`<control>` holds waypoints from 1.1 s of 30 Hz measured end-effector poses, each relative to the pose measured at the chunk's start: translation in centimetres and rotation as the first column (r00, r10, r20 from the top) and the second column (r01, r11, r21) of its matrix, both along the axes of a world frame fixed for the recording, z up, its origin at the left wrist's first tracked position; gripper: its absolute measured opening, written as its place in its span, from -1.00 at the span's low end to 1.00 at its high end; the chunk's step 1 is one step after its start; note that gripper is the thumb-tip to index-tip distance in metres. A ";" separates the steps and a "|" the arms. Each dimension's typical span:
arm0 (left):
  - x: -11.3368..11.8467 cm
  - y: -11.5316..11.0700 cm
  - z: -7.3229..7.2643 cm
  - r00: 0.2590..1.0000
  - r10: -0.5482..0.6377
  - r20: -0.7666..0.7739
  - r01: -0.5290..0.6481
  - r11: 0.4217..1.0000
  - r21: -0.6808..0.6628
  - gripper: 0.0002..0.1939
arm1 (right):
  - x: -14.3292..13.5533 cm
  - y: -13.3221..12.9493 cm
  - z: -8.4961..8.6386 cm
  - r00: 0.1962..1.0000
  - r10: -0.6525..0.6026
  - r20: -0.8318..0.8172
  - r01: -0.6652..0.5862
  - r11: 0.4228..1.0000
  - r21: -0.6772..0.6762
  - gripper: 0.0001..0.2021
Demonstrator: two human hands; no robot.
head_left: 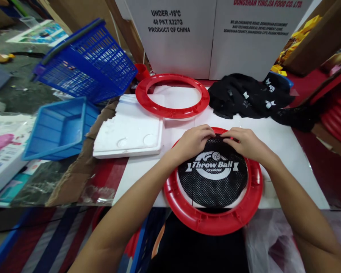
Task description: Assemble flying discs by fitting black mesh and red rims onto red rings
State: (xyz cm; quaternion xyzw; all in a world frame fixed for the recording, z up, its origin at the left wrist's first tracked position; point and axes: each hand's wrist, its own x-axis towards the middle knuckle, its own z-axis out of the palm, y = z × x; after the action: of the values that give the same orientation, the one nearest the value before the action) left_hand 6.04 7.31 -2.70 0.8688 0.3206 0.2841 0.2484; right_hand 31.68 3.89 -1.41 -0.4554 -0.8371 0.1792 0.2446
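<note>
A black mesh disc (213, 189) printed "Throw Ball" in white lies inside a red plastic ring (213, 223) at the table's front edge. Both hands meet at the ring's far side. My left hand (195, 139) pinches the upper edge of the mesh with its fingers. Close beside it, my right hand (243, 141) grips the same edge from the right, thumb and fingertips together. Along the near side, a gap shows between the mesh and the ring. A second red ring (172, 112) lies farther back, partly on a white foam slab (130, 132).
Black printed mesh pieces (244, 96) are heaped at the back right, before large white cartons (182, 49). Stacked red rings (339, 117) stand at the right edge. To the left are a blue basket (93, 60), a light-blue tray (59, 129) and torn cardboard (71, 182).
</note>
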 end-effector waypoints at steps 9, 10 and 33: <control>0.3 -0.3 0.0 0.998 0.017 -0.062 -0.017 1.000 0.014 -0.72 | -0.6 -0.1 -0.3 0.998 -0.056 -0.006 0.056 0.998 0.008 -0.69; 0.3 -0.4 0.1 0.997 0.022 -0.076 -0.021 1.000 0.014 -0.73 | -0.7 -0.2 -0.3 0.998 -0.061 -0.001 0.061 0.998 0.010 -0.68; 0.7 -0.5 0.6 0.983 0.036 -0.178 -0.036 0.999 0.003 -0.65 | -2.3 -0.9 -0.5 0.971 -0.188 0.146 0.184 0.982 0.044 -0.61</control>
State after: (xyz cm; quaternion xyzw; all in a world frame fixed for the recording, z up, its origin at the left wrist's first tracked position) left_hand 6.73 6.76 -2.08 0.8848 0.3573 0.2095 0.2137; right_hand 29.43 3.01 -1.90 -0.5402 -0.8094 0.1081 0.2035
